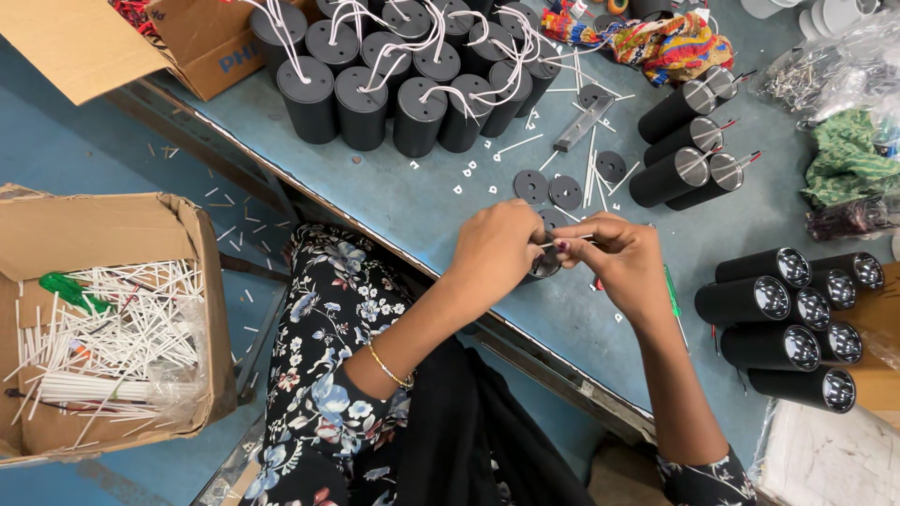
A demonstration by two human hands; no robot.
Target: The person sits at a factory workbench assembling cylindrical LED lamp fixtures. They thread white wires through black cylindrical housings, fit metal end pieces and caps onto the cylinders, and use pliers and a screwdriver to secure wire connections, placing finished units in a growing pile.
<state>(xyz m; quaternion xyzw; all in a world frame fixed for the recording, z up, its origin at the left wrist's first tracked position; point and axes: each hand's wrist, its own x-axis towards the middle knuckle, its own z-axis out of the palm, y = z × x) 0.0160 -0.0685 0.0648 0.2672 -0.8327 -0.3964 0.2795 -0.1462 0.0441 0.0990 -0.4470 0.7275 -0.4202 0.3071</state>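
Head view, frame centre: we note left hand [495,248] fingers grasping a small dark round part [544,266], right hand [623,262] fingers pinching a thin white wire [569,240]; loose pinch could let wire slip onto the surface [450,201].

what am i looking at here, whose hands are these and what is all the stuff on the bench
This is one picture from a camera worn on a person's head, looking down at their own two bare hands over a blue-grey metal workbench. The left hand grips a small round dark part, mostly hidden. The right hand pinches a thin white sleeved wire that reaches to that part.

On the bench: upright black cylinder housings with white wires at the far side, black cylinders lying on their sides in the middle, and more with glassy ends at the right. Flat black discs lie just beyond the hands. On the floor at the left, a cardboard box of white tube pieces.
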